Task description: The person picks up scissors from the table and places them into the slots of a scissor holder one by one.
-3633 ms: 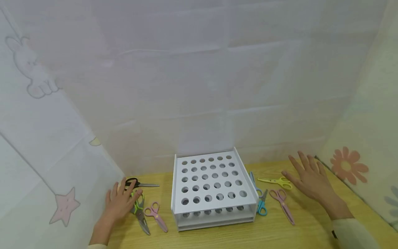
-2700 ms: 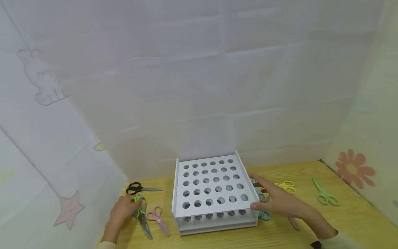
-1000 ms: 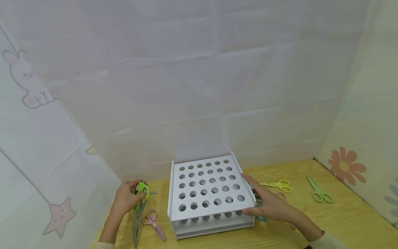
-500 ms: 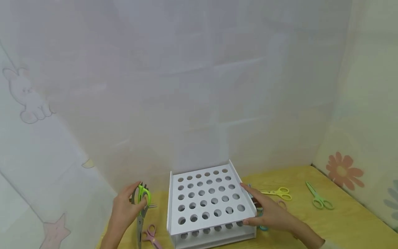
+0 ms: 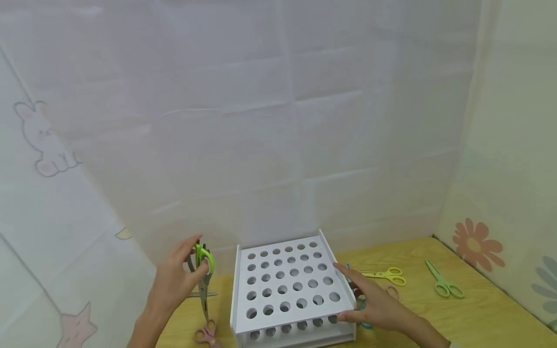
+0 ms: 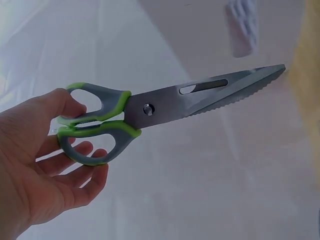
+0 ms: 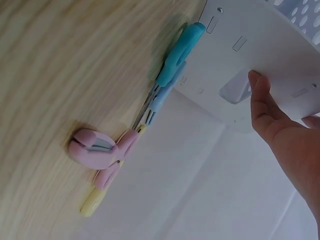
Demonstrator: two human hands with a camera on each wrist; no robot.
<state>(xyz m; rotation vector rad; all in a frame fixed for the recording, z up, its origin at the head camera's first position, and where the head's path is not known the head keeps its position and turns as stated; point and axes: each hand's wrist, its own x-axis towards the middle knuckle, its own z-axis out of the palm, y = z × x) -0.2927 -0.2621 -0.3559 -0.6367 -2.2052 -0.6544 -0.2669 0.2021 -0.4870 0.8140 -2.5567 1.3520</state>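
My left hand (image 5: pixel 171 280) holds kitchen scissors (image 6: pixel 155 106) by their grey and lime-green handles, thumb and fingers at the loops. The scissors' closed blades point downward, left of the white rack (image 5: pixel 300 287), whose top has rows of round holes. In the left wrist view the blade shows a slot and a serrated edge. My right hand (image 5: pixel 380 302) grips the rack's right side near the front corner, thumb at the front edge. A fingertip rests beside the cutout of the side panel (image 7: pixel 280 55) in the right wrist view.
Pink scissors (image 5: pixel 208 333) lie below the held blades, and a metal blade (image 5: pixel 204 294) lies behind them. Right of the rack are yellow scissors (image 5: pixel 387 274), green scissors (image 5: pixel 444 285), pink scissors (image 7: pixel 102 152) and teal-handled scissors (image 7: pixel 180 52). Pale cloth walls surround the wooden table.
My left hand has taken hold of the kitchen scissors and raised them off the table, blades down. My right hand has come from the far right onto the rack's side and stays there.
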